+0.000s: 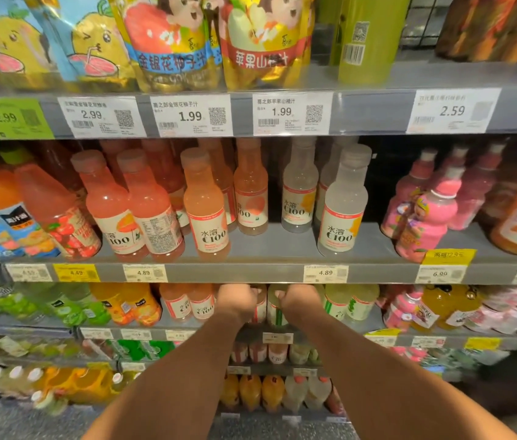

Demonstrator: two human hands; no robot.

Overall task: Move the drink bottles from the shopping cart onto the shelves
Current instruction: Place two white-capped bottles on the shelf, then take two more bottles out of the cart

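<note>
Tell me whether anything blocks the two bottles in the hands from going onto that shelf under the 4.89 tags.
Nothing visible blocks them. The left hand and right hand each grip a bottle already at the shelf, the left bottle and the right bottle in the gap between the pink bottles and the pale green bottles. The space behind them is hidden.

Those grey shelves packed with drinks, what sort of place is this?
Most likely a supermarket drinks aisle: grey metal shelves carry rows of pink and clear plastic drink bottles, with white printed price tags along each edge.
</note>
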